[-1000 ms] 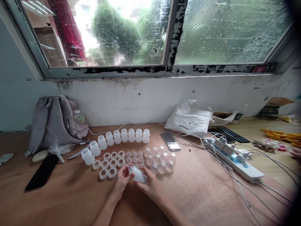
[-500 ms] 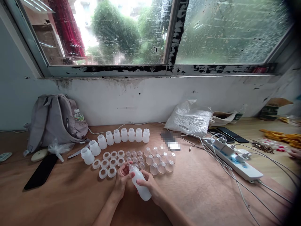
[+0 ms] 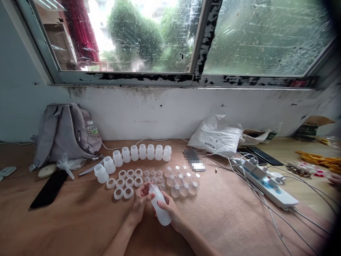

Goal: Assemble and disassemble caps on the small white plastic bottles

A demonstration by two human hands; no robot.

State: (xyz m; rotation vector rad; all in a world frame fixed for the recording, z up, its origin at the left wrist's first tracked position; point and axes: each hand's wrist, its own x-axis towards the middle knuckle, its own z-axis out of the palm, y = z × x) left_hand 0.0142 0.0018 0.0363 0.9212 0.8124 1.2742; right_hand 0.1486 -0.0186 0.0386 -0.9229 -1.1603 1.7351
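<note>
Reader: What occupies the nearest part of the scene?

Author: A translucent white bottle [image 3: 160,215], held aslant over the tabletop [image 3: 226,224], its narrower end pointing away and to the left. Whether its base touches the wood cannot be told.

Reader: And the state of each grip?

Author: The right grip [image 3: 172,210] clasps the bottle's body, thumb laid along the upper side. The left grip [image 3: 141,196] has its fingers bent around the neck end, holding it there; the fingers partly cover a clear tip.

Reader: What lies just beyond?

Author: Three groups, side by side: translucent rings [image 3: 129,186] at left, small clear teats [image 3: 153,173] in the middle, and clear domed caps [image 3: 184,189] at right. Well to the left lies a flat black slab [image 3: 49,190]; well to the right, a white power strip [image 3: 282,199] with plugs and trailing cables.

Reader: Farther back?

Author: Nine open white bottles [image 3: 134,153] stand upright in a curved row. Behind them, to the left, a grey backpack [image 3: 58,135] rests near the wall [image 3: 149,117]; to the right, a silvery bag [image 3: 218,135].

Reader: And farthest?

Author: A window [image 3: 255,42] with peeling frame, greenery visible through the glass.
</note>
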